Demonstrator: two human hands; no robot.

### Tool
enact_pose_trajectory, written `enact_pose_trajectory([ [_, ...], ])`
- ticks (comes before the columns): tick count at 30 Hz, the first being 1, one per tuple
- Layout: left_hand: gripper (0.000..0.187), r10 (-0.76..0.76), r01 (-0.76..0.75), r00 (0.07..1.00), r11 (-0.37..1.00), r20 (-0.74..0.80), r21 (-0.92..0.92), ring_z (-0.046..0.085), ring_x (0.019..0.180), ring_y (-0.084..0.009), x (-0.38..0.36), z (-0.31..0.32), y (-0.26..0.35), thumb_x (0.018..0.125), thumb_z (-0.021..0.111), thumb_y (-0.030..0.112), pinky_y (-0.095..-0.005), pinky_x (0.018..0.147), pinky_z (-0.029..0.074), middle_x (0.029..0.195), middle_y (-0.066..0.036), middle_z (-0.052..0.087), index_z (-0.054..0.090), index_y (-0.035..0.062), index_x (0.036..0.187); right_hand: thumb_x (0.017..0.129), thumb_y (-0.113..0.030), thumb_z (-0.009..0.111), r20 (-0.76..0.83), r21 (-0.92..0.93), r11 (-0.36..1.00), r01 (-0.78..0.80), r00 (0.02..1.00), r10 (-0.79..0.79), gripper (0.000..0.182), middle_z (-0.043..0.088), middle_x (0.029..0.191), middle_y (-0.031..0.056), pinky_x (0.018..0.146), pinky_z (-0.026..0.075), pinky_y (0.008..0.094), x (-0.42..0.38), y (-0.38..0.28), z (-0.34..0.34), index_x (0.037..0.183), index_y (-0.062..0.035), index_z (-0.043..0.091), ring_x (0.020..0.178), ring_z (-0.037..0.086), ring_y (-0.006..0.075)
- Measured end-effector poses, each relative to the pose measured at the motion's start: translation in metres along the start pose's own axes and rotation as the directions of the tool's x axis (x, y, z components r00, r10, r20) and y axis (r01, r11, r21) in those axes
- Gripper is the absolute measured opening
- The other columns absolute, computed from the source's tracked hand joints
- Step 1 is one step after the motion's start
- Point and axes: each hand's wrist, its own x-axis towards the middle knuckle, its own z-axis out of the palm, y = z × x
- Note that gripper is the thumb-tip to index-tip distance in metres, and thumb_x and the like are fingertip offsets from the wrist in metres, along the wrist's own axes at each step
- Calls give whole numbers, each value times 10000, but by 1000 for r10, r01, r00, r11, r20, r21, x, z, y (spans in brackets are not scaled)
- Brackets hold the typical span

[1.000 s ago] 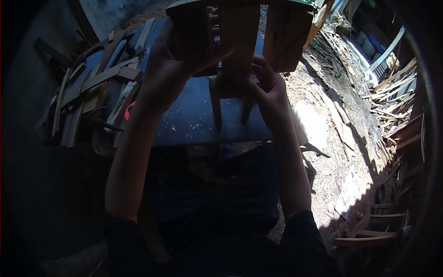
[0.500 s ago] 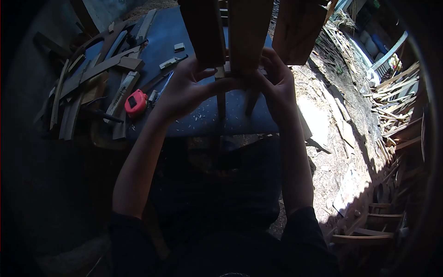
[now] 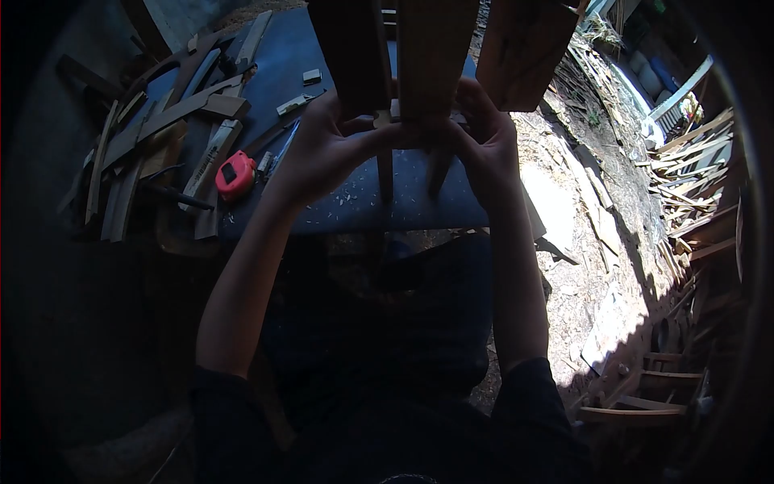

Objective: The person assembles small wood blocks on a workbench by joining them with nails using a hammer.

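Observation:
Three thick wooden boards hang down side by side at the top of the head view: a dark left board point(image 3: 352, 60), a middle board point(image 3: 436, 60) and a reddish right board point(image 3: 524, 56). My left hand point(image 3: 322, 153) grips the lower ends of the left and middle boards from the left, its thumb stretched across beneath them. From the other side, my right hand point(image 3: 490, 149) closes round the bottom of the middle board, its fingers partly behind the wood. Both thumbs nearly meet under the middle board. A small light wood piece shows between the boards; shadow hides how they join.
A dark blue table point(image 3: 339, 211) with scattered shavings lies beneath. On its left are a red tape measure point(image 3: 235, 176), a small white block point(image 3: 312, 77) and piled wood strips point(image 3: 173, 121). Sunlit ground point(image 3: 580, 266) and a heap of wood scraps point(image 3: 693, 177) lie right.
The boards and both hands keep almost the same place, with the boards shifted very slightly up and left in view. The grip looks unchanged.

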Motion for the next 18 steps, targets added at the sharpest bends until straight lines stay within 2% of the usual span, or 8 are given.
enact_pose_trajectory([
  [2,569,-3,1,1000,999,20,54,732,1114,-222,-1,-3,-3,921,816,349,-428,1003,587,1204,-110,741,619,43,1359,911,-206,834,8,-1,1000,-13,1000,13,560,712,1274,149,1076,518,367,0,-3,0,1368,17,600,1224,671,224],
  [8,606,4,-5,1000,999,10,54,721,1145,-231,-3,-1,2,906,825,389,-450,1036,567,1218,-108,736,620,47,1362,907,-206,837,12,20,1000,-22,1000,22,581,709,1279,149,1073,517,363,-2,-6,2,1378,24,586,1222,669,217],
  [11,676,13,-13,1000,1000,-16,-2,721,1125,-251,-1,-1,1,874,865,399,-393,952,599,1197,-169,727,613,-42,1321,904,-201,841,9,65,998,-24,1000,23,592,705,1284,147,1073,516,361,-1,-5,2,1384,26,578,1224,667,215],
  [17,730,-31,30,999,999,-44,-25,708,1165,-267,-3,1,4,858,873,427,-392,957,600,1223,-179,716,591,-45,1339,873,-216,872,0,107,994,-14,1000,14,669,689,1304,145,1059,525,367,-2,-11,5,1410,22,553,1218,667,221],
  [18,720,-29,29,999,999,-30,-18,693,1195,-267,-3,1,5,863,864,429,-415,1003,573,1249,-169,709,587,-16,1356,864,-221,880,-5,111,994,-9,1000,9,687,682,1317,147,1055,529,368,-3,-12,5,1416,21,548,1215,668,224],
])
